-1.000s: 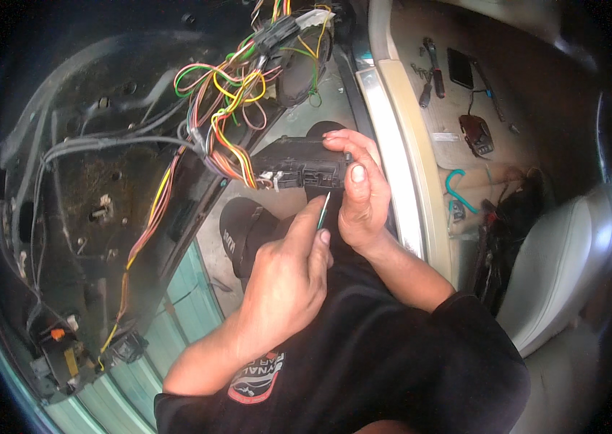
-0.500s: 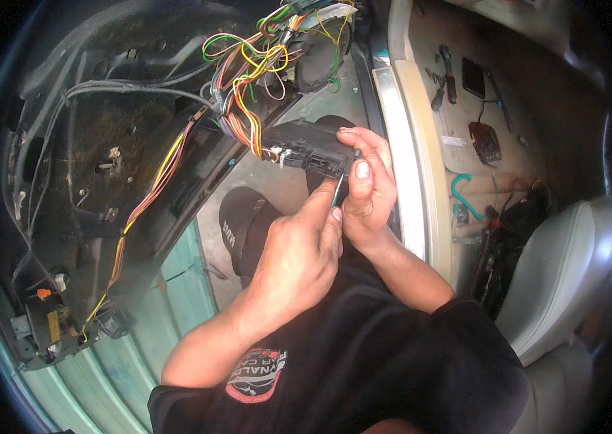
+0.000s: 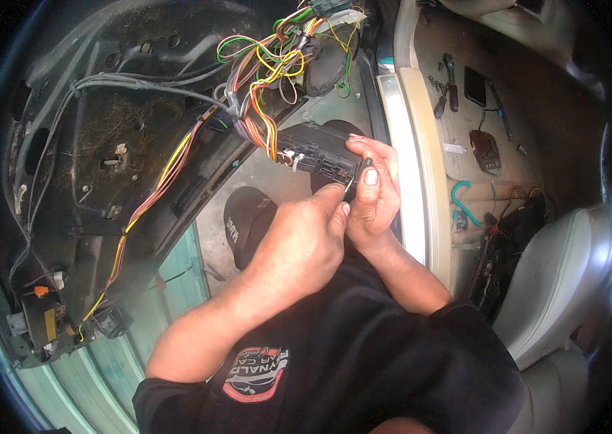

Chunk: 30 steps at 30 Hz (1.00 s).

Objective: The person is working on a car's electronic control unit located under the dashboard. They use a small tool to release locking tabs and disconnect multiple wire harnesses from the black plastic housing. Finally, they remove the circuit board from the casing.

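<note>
My left hand (image 3: 302,235) pinches a thin tool (image 3: 349,189) at the black box (image 3: 315,145), my right hand (image 3: 375,194) gripping its end

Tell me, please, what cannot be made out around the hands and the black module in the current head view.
- Head view: the grip of the slim tool, hidden by the left hand.
- Head view: whether its tip touches the black module; too small.
- Head view: the module's right end, partly covered by the right hand.
- Head view: the dark connector, cut off by the upper edge.
</note>
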Motion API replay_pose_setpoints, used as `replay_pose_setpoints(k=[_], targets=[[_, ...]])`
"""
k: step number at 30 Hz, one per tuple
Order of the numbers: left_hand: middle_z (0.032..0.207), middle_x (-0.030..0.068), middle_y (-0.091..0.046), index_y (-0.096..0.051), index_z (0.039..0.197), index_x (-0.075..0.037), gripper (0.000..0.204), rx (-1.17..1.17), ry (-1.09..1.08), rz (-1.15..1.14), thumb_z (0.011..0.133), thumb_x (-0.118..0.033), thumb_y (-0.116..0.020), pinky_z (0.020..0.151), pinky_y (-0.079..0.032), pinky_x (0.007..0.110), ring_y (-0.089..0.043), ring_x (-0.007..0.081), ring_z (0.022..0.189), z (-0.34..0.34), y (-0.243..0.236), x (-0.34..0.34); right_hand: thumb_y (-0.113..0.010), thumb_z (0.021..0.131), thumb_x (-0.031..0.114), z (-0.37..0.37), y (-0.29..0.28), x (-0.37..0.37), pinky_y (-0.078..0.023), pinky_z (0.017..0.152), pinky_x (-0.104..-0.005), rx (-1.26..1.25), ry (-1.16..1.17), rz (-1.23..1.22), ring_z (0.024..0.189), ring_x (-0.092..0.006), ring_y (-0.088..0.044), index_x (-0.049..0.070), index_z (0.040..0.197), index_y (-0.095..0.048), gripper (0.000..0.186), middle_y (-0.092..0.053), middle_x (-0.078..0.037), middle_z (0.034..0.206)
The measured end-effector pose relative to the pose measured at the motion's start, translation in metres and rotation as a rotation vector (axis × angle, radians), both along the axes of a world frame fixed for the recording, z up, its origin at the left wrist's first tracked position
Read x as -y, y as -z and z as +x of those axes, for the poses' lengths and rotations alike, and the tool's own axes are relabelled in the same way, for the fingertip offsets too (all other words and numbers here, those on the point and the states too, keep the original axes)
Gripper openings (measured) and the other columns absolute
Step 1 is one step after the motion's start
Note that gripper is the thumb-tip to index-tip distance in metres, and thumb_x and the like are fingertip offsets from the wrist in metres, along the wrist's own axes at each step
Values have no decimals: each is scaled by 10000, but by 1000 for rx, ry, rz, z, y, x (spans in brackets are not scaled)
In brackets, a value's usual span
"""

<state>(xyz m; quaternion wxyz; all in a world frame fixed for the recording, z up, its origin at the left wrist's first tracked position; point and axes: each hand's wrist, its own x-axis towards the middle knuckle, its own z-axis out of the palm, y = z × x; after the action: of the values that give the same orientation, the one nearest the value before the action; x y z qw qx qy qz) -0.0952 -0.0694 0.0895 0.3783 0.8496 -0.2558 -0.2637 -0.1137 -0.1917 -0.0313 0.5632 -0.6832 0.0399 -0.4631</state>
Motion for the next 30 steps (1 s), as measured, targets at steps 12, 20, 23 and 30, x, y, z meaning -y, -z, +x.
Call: replay_pose_setpoints(k=[12, 20, 23, 30], targets=[[627, 114, -592, -631, 949, 21, 185, -9, -113, -88, 1043, -115, -548, 542, -457, 361, -575, 202, 547, -4, 15, 5, -500, 1035, 220, 2, 5, -2, -469, 1053, -480, -8, -21, 29, 1158, -356, -605, -98, 1164, -667, 381, -618, -228, 1172], [727, 264, -641, -541, 900, 12, 112, 393, 61, 149, 974, -55, -591, 611, -511, 548, -668, 464, 712, -4, 16, 4, -505, 1044, 277, 3, 15, -5, -446, 1083, -502, 3, -24, 68, 1169, -353, -597, -96, 1168, -671, 427, -613, -223, 1183], [708, 258, -637, -540, 912, 6, 104, 463, 100, 157, 977, -57, -592, 601, -515, 541, -669, 455, 689, -2, 24, 0, -495, 1049, 283, 3, 11, -5, -442, 1087, -504, -5, -20, 56, 1176, -353, -593, -95, 1165, -671, 433, -613, -223, 1177], [721, 237, -649, -573, 881, 11, 195, 140, -77, -70, 1011, -132, -597, 601, -499, 489, -671, 433, 694, -2, 25, -1, -493, 1046, 264, 1, 8, -6, -434, 1070, -469, -26, -39, 18, 1200, -350, -568, -74, 1211, -647, 406, -577, -225, 1240]])
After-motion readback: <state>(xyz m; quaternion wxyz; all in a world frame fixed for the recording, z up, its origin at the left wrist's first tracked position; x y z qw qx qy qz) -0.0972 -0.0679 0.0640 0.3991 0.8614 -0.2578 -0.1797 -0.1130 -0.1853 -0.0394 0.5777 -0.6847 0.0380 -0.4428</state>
